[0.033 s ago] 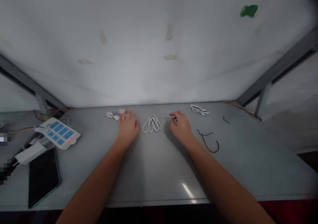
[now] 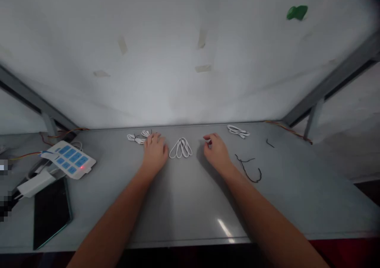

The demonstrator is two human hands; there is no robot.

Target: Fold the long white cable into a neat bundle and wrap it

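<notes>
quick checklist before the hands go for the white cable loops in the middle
1. Middle cable lies free on the table, looped, between the two hands: ok.
2. Left hand is flat and open, its fingertips at the left cable bundle; whether it touches it: cannot tell.
3. Right hand is empty: cannot tell, its fingers are curled and something small and white shows at their tips.
4. Middle cable clear of the black wire, which lies right of the right hand: ok.
5. Far cable bundle lies apart from the middle one: ok.
6. Power strip and phone are well off to the left: ok.
</notes>
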